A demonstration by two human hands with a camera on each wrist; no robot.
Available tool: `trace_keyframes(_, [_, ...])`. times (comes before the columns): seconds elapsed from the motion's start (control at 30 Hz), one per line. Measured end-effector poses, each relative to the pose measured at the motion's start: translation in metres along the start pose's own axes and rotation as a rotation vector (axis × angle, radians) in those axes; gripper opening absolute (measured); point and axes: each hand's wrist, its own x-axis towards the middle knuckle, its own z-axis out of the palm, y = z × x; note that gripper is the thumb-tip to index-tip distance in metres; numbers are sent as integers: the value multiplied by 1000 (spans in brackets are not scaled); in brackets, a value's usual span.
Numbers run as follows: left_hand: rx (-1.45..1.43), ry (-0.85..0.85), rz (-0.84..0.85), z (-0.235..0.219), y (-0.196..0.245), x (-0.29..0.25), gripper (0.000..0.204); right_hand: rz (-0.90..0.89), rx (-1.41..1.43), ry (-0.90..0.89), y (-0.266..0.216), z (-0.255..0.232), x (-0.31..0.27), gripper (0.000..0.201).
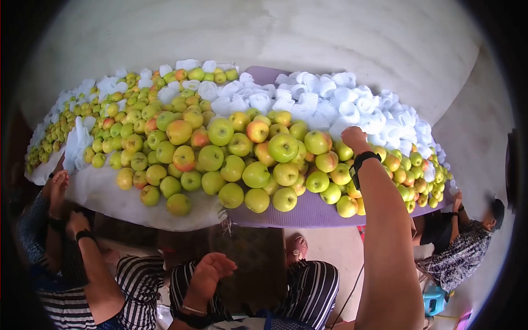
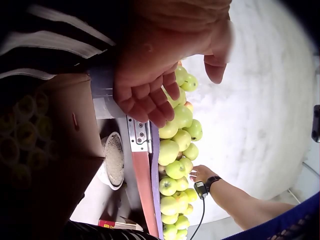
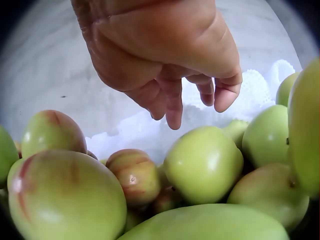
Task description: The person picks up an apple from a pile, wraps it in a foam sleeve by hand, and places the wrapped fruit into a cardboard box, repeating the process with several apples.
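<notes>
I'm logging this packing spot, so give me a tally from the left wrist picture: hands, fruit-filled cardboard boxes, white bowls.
Hands: 2 (left hand, right hand)
Fruit-filled cardboard box: 1
White bowl: 1
Total: 4
The loose apples overlap too much to count exactly, so they're left out.

L grip [image 2: 167,57] was seen w/ fingers loosely bent, nr green apples [image 2: 169,152] heaped along counter [image 2: 156,190]. R grip [image 2: 202,173] was held close by the heap, blk device [image 2: 201,189] strapped at wrist. Bowl [image 2: 103,172] was placed btwn carton [image 2: 86,132] & counter edge.
</notes>
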Motion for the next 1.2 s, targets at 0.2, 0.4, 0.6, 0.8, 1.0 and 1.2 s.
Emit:
trace_keyframes(0.2, [15, -14, -6, 8, 1, 0, 48, -70, 453, 95, 10, -11, 3, 31])
trace_keyframes(0.4, [36, -74, 4, 13, -8, -2, 45, 60, 1679, 253, 24, -91, -72, 25])
trace_keyframes(0.6, [108, -103, -15, 9, -23, -7, 40, -231, 1769, -90, -6, -148, -254, 26])
trace_keyframes(0.8, [-96, -266, -53, 41, -27, -30, 45, -380, 1771, -492, -65, -106, -424, 11])
trace_keyframes(1.0, [-187, -364, -234, 36, -49, -51, 41, -389, 1709, -406, -79, -74, -485, 15])
trace_keyframes(1.2, [38, -275, -150, 32, -67, -57, 34, -111, 1687, -592, -84, -57, -505, 24])
